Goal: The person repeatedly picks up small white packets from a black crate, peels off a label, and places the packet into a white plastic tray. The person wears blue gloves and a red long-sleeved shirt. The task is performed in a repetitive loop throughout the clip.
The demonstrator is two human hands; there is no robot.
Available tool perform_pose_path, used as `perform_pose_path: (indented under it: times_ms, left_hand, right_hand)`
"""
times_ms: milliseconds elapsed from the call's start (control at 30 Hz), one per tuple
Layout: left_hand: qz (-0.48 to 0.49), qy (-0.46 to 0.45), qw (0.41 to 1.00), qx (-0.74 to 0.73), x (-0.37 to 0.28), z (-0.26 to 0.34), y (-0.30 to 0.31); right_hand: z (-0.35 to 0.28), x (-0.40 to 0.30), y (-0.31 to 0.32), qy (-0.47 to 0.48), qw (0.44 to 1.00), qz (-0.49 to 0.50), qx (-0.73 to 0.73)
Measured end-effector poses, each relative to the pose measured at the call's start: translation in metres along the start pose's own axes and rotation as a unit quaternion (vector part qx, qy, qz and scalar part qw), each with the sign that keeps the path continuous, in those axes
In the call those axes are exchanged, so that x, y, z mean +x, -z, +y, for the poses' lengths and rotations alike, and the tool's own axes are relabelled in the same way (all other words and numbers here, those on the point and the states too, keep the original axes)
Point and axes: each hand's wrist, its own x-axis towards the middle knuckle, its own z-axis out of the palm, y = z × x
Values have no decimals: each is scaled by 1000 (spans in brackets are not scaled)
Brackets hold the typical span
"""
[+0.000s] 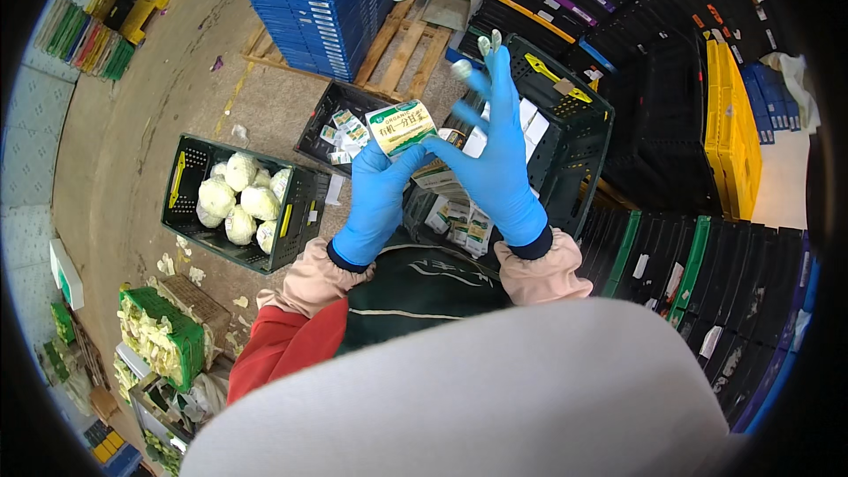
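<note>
My left hand point(376, 195), in a blue glove, holds a green, white and yellow printed label point(401, 127) that bears writing. The thumb of my right hand point(493, 162), also gloved, touches the label's right edge. Its other fingers are spread and raised, with pale wrappings on several fingertips. Below the hands, a stack of cards or labels point(438, 177) is partly hidden by them. Nearer my body lie several small printed bundles point(464, 225) in a dark container. Behind the right hand, white box-like pieces point(534, 124) show beside a dark green crate point(583, 139).
Left of me stands a dark crate point(228, 252) of wrapped, pale round vegetables point(240, 171). A black bin point(317, 120) holds small printed pieces. Blue stacked crates point(311, 6) stand on a wooden pallet point(397, 53), near a dustpan point(448, 8). Black crates point(669, 112) line the right side.
</note>
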Motion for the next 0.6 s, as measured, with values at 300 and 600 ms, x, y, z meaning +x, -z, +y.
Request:
perform_pose_path:
  times_ms: [300, 600]
  left_hand:
    - [-39, 189, 975, -110, -11, -6, -5]
    - [-6, 146, 968, -206, -8, 9, -5]
  right_hand:
    - [-21, 25, 20, 75, 994, 71, 34]
    - [-3, -22, 16, -79, 995, -22, 60]
